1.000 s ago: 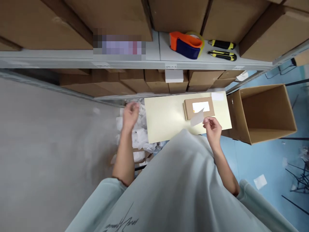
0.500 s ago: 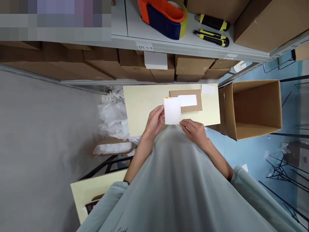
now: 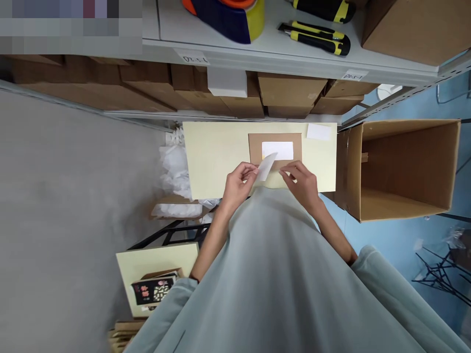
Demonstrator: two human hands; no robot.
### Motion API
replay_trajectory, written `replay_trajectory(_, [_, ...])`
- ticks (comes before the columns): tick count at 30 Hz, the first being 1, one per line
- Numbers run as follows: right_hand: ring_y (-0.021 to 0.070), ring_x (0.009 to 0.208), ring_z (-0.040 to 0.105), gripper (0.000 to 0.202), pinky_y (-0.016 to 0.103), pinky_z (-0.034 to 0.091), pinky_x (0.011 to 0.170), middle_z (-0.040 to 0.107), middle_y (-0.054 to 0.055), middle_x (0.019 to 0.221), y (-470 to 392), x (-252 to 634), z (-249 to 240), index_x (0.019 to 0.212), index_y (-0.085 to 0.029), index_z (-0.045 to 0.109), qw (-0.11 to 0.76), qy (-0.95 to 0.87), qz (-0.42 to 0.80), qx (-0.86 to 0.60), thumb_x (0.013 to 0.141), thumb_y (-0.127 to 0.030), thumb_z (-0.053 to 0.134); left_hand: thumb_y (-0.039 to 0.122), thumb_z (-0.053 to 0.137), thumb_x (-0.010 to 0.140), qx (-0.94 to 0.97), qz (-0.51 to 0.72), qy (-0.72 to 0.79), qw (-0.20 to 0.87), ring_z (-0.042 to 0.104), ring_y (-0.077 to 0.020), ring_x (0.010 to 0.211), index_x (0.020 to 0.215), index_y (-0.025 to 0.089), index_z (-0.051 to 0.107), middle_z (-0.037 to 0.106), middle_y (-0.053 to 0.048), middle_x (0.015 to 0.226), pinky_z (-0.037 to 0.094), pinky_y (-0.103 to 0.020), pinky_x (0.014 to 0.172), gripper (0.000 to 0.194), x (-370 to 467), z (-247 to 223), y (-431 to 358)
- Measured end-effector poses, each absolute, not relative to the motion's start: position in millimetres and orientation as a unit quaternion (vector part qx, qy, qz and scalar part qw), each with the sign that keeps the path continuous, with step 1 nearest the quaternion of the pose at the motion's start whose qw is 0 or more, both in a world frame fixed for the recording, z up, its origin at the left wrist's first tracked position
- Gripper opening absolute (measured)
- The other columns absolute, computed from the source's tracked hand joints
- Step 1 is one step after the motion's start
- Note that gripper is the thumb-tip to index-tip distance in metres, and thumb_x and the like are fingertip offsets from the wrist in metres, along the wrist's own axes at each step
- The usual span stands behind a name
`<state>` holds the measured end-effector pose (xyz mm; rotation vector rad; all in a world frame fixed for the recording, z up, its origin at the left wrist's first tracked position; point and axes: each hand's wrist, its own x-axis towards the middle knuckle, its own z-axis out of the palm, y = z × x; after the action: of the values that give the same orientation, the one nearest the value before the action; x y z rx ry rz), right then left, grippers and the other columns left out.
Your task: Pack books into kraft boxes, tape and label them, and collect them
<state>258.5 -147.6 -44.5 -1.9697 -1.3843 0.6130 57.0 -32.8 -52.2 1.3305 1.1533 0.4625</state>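
Observation:
A small white paper slip is pinched in my left hand, tilted and seen at a slant. My right hand is just to the right of the slip, apart from it. Its thumb and fingertips come together in a pinch, and what lies between them, if anything, is too small to make out. Beyond both hands a flat brown cardboard parcel lies on the cream tabletop. It bears a white rectangular label, partly covered by the slip.
Another white slip lies at the table's back right. An open carton stands to the right. On the shelf above are a tape dispenser and box cutters. White plastic packing sits left; a side table holds books.
The slip has turned from facing me flat to a slant and is lower. My right hand has come off its corner and moved slightly right. The view has shifted a little.

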Motion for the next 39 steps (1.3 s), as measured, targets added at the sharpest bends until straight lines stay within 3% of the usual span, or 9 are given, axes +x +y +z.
replay_trajectory(5, [0.0156,0.078,0.069,0.026,0.030,0.052,0.069,0.078,0.005,0.112,-127.3,285.4,-39.0,0.111,-0.029,0.083,0.328,-0.542,0.236,-0.737,0.115,-0.042,0.061,0.056,0.069,0.104,0.643,0.166,0.448,0.599,0.079,-0.0277,0.120,0.103,0.026,0.072,0.084,-0.009,0.122,0.059,-0.043,0.114,0.030,62.1,-31.9,-43.9])
replay_trajectory(12, [0.0133,0.073,0.063,0.018,0.029,0.043,0.063,0.076,0.004,0.110,-131.6,295.6,-45.3,0.100,-0.025,0.074,0.275,-0.607,0.263,-0.698,0.109,-0.025,0.059,0.059,0.066,0.107,0.682,0.129,0.438,0.571,0.076,-0.0318,0.131,0.113,0.028,0.076,0.082,-0.010,0.129,0.058,-0.044,0.115,0.033,61.6,-33.2,-52.5])
replay_trajectory(14, [0.0130,0.070,0.061,0.013,0.028,0.040,0.060,0.075,0.003,0.107,-136.8,293.5,-47.3,0.098,-0.025,0.070,0.267,-0.599,0.269,-0.705,0.106,-0.023,0.060,0.063,0.071,0.102,0.684,0.151,0.455,0.550,0.067,-0.0353,0.146,0.129,0.028,0.074,0.076,-0.013,0.146,0.057,-0.047,0.118,0.045,59.3,-41.6,-52.5])
replay_trajectory(16, [0.0129,0.068,0.060,0.009,0.028,0.041,0.061,0.073,0.003,0.104,-141.6,292.1,-48.7,0.095,-0.025,0.067,0.271,-0.571,0.267,-0.728,0.102,-0.021,0.062,0.068,0.080,0.095,0.678,0.204,0.485,0.514,0.052,-0.0384,0.161,0.148,0.029,0.066,0.060,-0.016,0.167,0.052,-0.052,0.124,0.068,56.5,-54.2,-51.0])
replay_trajectory(18, [0.0127,0.067,0.060,0.008,0.029,0.045,0.064,0.071,0.002,0.102,-145.4,292.1,-48.1,0.093,-0.025,0.066,0.288,-0.535,0.269,-0.748,0.100,-0.021,0.064,0.071,0.084,0.090,0.652,0.251,0.518,0.494,0.048,-0.0389,0.164,0.159,0.031,0.057,0.049,-0.016,0.177,0.050,-0.053,0.127,0.084,53.7,-69.0,-48.8])
replay_trajectory(20, [0.0126,0.066,0.061,0.008,0.030,0.051,0.068,0.071,0.002,0.102,-148.2,292.8,-44.6,0.091,-0.025,0.065,0.312,-0.511,0.282,-0.750,0.098,-0.021,0.065,0.072,0.082,0.092,0.610,0.267,0.538,0.517,0.059,-0.0365,0.154,0.159,0.030,0.057,0.054,-0.017,0.172,0.054,-0.052,0.123,0.083,52.4,-82.9,-47.0])
replay_trajectory(24, [0.0134,0.066,0.061,0.008,0.032,0.056,0.069,0.071,0.002,0.099,-153.0,292.2,-29.9,0.090,-0.026,0.066,0.338,-0.508,0.310,-0.729,0.097,-0.023,0.065,0.069,0.081,0.091,0.545,0.248,0.546,0.586,0.076,-0.0307,0.126,0.136,0.021,0.073,0.078,-0.018,0.139,0.063,-0.045,0.109,0.066,56.5,-97.2,-46.6])
replay_trajectory(33, [0.0146,0.068,0.062,0.014,0.034,0.059,0.069,0.071,0.003,0.097,-164.5,284.3,-5.8,0.088,-0.027,0.068,0.347,-0.535,0.343,-0.690,0.100,-0.032,0.064,0.051,0.081,0.091,0.557,0.214,0.541,0.593,0.073,-0.0212,0.092,0.109,0.020,0.083,0.083,-0.008,0.104,0.061,-0.033,0.085,0.036,65.1,-88.8,-41.1])
replay_trajectory(39, [0.0151,0.069,0.062,0.016,0.035,0.059,0.071,0.071,0.003,0.096,-166.5,287.2,-11.6,0.088,-0.026,0.069,0.362,-0.506,0.349,-0.701,0.100,-0.037,0.067,0.051,0.081,0.089,0.572,0.198,0.524,0.599,0.068,-0.0195,0.084,0.100,0.021,0.081,0.081,-0.007,0.097,0.056,-0.032,0.079,0.032,58.8,-91.2,-35.4])
